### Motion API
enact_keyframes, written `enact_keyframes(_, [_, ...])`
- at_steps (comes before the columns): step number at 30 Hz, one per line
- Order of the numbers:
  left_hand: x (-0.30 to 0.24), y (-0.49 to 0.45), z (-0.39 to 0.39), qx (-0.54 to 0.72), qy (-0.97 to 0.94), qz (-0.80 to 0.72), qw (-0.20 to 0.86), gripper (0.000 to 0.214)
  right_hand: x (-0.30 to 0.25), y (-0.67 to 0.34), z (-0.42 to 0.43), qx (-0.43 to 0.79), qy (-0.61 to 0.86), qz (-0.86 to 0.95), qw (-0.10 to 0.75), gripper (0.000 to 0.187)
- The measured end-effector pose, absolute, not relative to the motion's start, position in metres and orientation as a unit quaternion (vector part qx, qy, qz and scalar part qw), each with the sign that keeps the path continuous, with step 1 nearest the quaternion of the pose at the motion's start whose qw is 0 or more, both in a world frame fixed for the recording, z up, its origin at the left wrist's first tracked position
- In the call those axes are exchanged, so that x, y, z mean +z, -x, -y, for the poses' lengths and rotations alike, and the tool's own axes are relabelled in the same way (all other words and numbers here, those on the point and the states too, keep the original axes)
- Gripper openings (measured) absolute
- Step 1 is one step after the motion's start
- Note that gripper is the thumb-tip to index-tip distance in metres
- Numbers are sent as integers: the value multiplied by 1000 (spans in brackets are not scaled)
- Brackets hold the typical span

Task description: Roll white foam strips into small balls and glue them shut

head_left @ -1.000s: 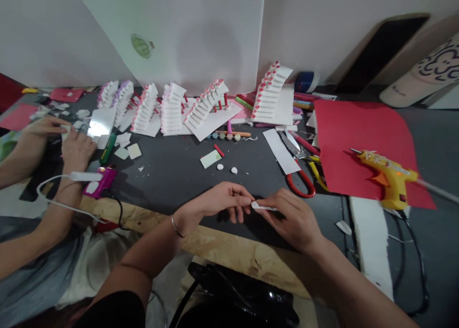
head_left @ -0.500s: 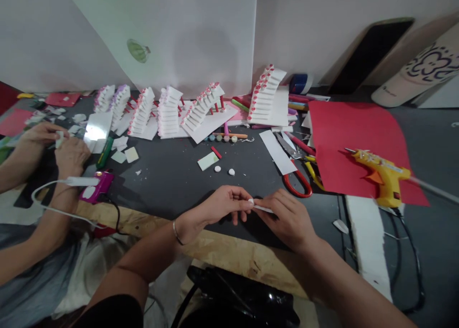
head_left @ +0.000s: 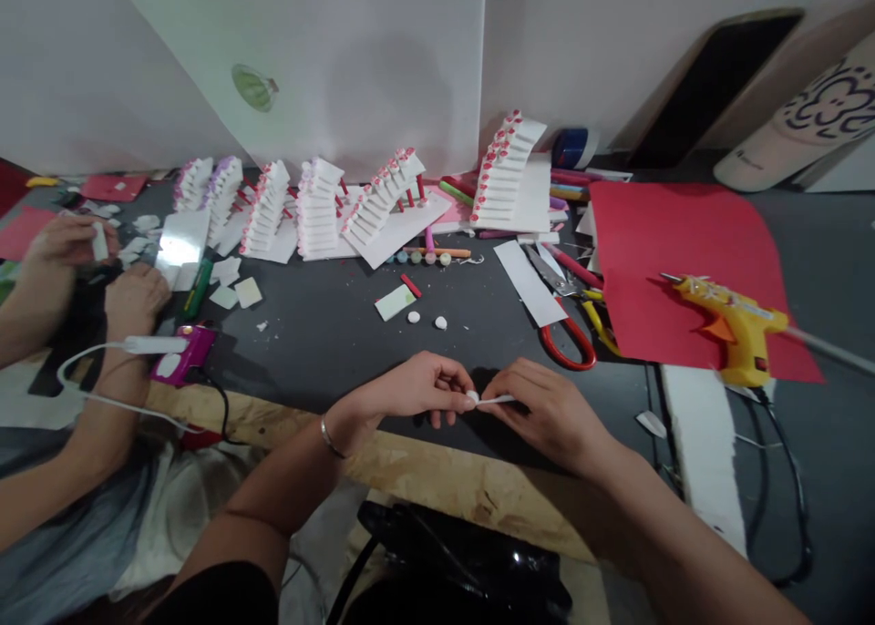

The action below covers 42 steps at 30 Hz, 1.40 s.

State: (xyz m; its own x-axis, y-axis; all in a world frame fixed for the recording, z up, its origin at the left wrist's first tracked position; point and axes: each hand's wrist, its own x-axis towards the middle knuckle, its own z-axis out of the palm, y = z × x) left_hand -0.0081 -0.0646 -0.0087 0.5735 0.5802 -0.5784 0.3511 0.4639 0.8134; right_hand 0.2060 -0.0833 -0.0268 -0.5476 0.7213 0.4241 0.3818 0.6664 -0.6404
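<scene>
My left hand (head_left: 425,386) is closed in a pinch on a small white paper roll (head_left: 473,396). From the roll a thin white paper strip (head_left: 495,399) runs into the fingers of my right hand (head_left: 547,414), which are shut on it. Both hands hover close together over the near edge of the dark table. Beyond them lie two small white discs (head_left: 440,322), a pale green-white card (head_left: 395,302) and a short red stick (head_left: 411,286).
White stair-like paper models (head_left: 509,174) with red or purple ends line the wall. To the right are red-handled scissors (head_left: 569,341), a white card strip (head_left: 530,283) and a yellow glue gun (head_left: 735,324) on red paper (head_left: 684,233). A co-worker's hands (head_left: 133,302) work at left.
My hands have shifted very slightly, and the small roll and strip between them sit a little lower. The co-worker's hands have moved apart, one lifting a white piece.
</scene>
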Motion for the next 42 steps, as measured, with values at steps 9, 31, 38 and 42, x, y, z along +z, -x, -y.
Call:
enact_keyframes(9, [-8, 9, 67, 60, -533, -449, 715, 21, -27, -204, 83, 322, 302, 831, 339, 15])
enact_keyframes(31, [-16, -8, 73, 208, -396, -423, 788, 37, -26, -200, 86, 189, 345, 806, 442, 3])
enact_keyframes(38, [-15, 3, 69, 169, -446, -441, 760, 33, -22, -203, 82, 239, 316, 824, 405, 7])
enact_keyframes(42, [-13, 1, 70, 171, -444, -442, 761, 37, -20, -202, 82, 240, 324, 823, 401, 12])
